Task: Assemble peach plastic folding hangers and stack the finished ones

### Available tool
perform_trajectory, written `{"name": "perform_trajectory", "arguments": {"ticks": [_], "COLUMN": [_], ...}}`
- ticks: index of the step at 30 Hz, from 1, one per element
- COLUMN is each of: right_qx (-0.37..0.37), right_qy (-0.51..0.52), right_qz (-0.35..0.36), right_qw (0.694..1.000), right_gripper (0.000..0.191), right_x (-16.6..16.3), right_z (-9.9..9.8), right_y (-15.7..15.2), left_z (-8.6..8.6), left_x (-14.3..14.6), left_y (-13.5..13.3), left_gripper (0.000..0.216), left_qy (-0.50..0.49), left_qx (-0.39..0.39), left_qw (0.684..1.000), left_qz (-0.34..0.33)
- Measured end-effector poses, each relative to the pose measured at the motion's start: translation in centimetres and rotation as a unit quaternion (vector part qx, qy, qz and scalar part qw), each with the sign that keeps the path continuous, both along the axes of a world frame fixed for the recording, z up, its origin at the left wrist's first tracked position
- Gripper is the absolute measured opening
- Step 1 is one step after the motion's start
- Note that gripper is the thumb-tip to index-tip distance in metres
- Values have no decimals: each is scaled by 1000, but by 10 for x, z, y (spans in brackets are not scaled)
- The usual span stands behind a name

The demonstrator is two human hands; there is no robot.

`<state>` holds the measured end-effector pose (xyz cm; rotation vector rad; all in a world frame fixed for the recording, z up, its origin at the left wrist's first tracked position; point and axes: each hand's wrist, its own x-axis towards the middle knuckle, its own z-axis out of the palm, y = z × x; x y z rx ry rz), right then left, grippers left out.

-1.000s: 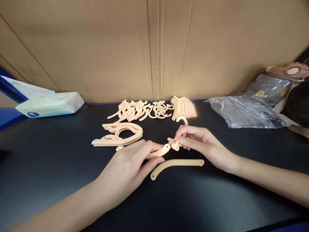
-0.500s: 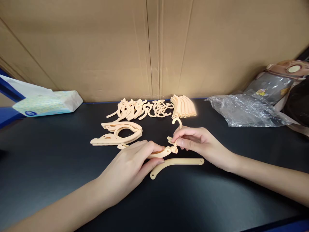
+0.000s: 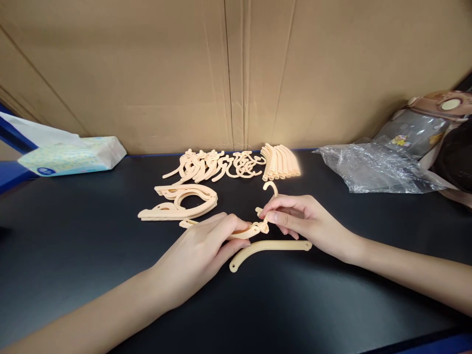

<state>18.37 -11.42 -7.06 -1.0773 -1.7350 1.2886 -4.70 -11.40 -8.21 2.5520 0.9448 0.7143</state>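
My left hand [image 3: 210, 246] is closed round a cream plastic hanger arm [image 3: 245, 233], whose holed end points right; its middle is hidden by my fingers. Between thumb and fingers, my right hand [image 3: 298, 216] pinches a cream hanger hook [image 3: 271, 188], the curved tip up and the joint end low. That joint end meets the end of the held arm; whether they are engaged I cannot tell. On the table just below my hands lies a loose curved hanger arm [image 3: 273, 246] with a hole at each end.
Folded hangers [image 3: 184, 214] lie stacked behind my left hand. Farther back are a pile of loose arms [image 3: 201, 167], several small hooks [image 3: 243, 164] and a row of arms [image 3: 280, 162]. A tissue pack [image 3: 73, 156] is left; clear plastic wrap [image 3: 379, 169] and a bottle [image 3: 413, 128] are right.
My right hand has shifted slightly left with the hook, bringing its joint end closer against the hanger arm. My left hand has barely moved.
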Motion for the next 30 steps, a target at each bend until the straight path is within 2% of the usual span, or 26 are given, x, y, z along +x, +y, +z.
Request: {"name": "perform_trajectory", "arguments": {"ticks": [14, 30], "right_qx": [7, 89], "right_qy": [-10, -84], "right_qz": [-5, -24], "right_qw": [1000, 992], "right_gripper": [23, 22], "right_x": [-2, -1], "right_z": [0, -2], "right_y": [-2, -6], "left_z": [-2, -2], "left_x": [0, -1], "left_y": [0, 0], "left_gripper": [9, 11], "left_qy": [12, 37], "left_qx": [-11, 6], "left_qw": [1000, 999], "left_qz": [7, 1]}}
